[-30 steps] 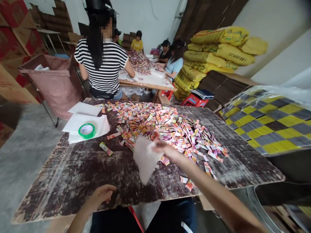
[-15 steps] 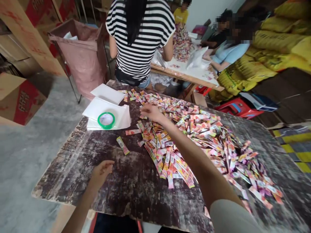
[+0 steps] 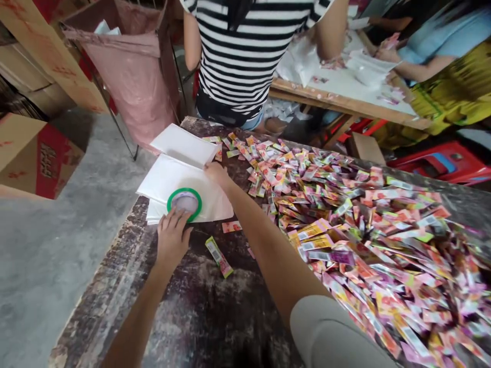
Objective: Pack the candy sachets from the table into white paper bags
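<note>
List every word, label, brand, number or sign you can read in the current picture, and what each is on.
No text reads clearly.
Carton on the floor: pale characters on a red panel, too blurred to read.
Carton at upper left: reddish print, too blurred.
Single packet: barcode-like block, no legible digits.
Heap of packets: print too small.
Green tape roll: nothing legible.

Between the left forearm (image 3: pixel 140 306) and the right forearm (image 3: pixel 268 245), bare tabletop (image 3: pixel 215 317) is offering a near passage; a single sachet (image 3: pixel 219 257) is interrupting its far end, and the right forearm, then heaped sachets (image 3: pixel 368 230), are obstructing the right.
</note>
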### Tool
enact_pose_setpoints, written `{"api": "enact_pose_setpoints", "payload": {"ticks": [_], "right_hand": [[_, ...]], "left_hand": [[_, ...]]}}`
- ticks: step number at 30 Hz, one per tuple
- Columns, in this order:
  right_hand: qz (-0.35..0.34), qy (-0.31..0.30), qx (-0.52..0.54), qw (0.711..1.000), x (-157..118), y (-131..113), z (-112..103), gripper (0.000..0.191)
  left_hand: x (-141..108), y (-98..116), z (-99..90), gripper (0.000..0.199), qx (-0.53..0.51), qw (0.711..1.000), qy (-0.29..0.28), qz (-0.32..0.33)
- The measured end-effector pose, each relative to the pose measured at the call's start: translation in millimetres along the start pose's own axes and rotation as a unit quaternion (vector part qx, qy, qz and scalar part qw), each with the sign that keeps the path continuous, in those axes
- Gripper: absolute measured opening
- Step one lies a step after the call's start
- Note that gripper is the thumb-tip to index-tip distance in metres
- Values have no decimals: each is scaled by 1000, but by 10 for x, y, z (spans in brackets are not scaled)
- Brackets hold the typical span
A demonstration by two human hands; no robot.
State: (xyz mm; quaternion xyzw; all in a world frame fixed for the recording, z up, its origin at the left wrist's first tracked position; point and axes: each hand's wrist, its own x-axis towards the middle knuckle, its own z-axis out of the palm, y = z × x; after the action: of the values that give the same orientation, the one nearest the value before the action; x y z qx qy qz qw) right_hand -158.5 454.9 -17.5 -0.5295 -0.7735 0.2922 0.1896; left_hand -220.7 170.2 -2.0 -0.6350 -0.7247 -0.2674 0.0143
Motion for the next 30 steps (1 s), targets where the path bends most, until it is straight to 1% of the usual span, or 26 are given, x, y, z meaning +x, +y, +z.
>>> {"api": "enact_pose_setpoints", "payload": {"ticks": [1, 2, 3, 4, 5, 6, 7, 8, 9, 10, 12, 14, 16, 18, 19, 20, 21, 22, 23, 24, 26, 27, 28, 29, 30], "right_hand": [[-5, 9, 6, 1000, 43, 18, -19, 18], [-19, 31, 23, 999, 70, 37, -73, 14], [-38, 67, 58, 995, 74, 56, -157, 10], [-57, 112, 110, 986, 44, 78, -260, 11], [-69, 162, 174, 969, -28, 104, -371, 17], [-74, 211, 243, 944, -149, 136, -479, 24], [-68, 251, 302, 917, -323, 177, -574, 29], [-48, 275, 342, 897, -547, 226, -649, 31], [-19, 288, 361, 887, -813, 284, -698, 32], [12, 290, 363, 885, -1107, 348, -722, 31], [73, 289, 359, 885, -1717, 472, -703, 31], [116, 300, 364, 874, -2260, 553, -630, 30], [132, 294, 365, 873, -2678, 558, -534, 28], [130, 256, 360, 887, -2978, 488, -415, 24], [128, 231, 356, 896, -3097, 434, -343, 23], [128, 209, 353, 903, -3202, 374, -262, 21], [134, 191, 349, 908, -3298, 314, -172, 19], [142, 177, 342, 912, -3388, 257, -79, 17], [151, 161, 332, 917, -3473, 207, 11, 14], [158, 142, 322, 923, -3554, 162, 87, 12], [159, 103, 303, 934, -3703, 86, 149, 13], [150, 93, 294, 939, -3774, 46, 111, 15], [135, 90, 287, 944, -3848, 0, 14, 18], [114, 94, 287, 947, -3931, -57, -148, 20], [86, 98, 293, 947, -4029, -128, -371, 22]], "left_hand": [[9, -17, 37, 33, 0, 1000, 1, -5], [20, -33, 68, 30, -3, 1000, 5, -11], [32, -50, 96, 28, -7, 1000, 9, -15], [45, -67, 121, 25, -15, 1000, 14, -19], [56, -85, 144, 23, -27, 999, 19, -21], [62, -104, 163, 22, -42, 999, 26, -23], [62, -123, 177, 21, -60, 997, 35, -24], [55, -143, 183, 20, -80, 995, 47, -26], [41, -164, 178, 19, -102, 992, 64, -31], [20, -188, 158, 18, -122, 988, 88, -41], [-33, -243, 62, 21, -151, 972, 156, -85], [-80, -307, -117, 28, -161, 951, 227, -134], [-97, -371, -354, 34, -151, 934, 282, -161], [-74, -419, -587, 37, -129, 926, 319, -154], [-51, -433, -676, 38, -116, 928, 325, -143], [-26, -441, -735, 37, -103, 934, 317, -128], [-2, -442, -757, 35, -92, 945, 293, -113], [15, -436, -742, 33, -82, 959, 254, -97], [21, -426, -692, 29, -71, 974, 200, -81], [16, -411, -614, 26, -58, 987, 134, -62], [-33, -375, -418, 23, -14, 1000, 2, -26], [-71, -358, -323, 25, 11, 999, -51, -15], [-111, -344, -244, 29, 34, 995, -89, -11], [-148, -332, -189, 33, 51, 992, -113, -13], [-179, -323, -161, 37, 59, 990, -126, -18]]}}
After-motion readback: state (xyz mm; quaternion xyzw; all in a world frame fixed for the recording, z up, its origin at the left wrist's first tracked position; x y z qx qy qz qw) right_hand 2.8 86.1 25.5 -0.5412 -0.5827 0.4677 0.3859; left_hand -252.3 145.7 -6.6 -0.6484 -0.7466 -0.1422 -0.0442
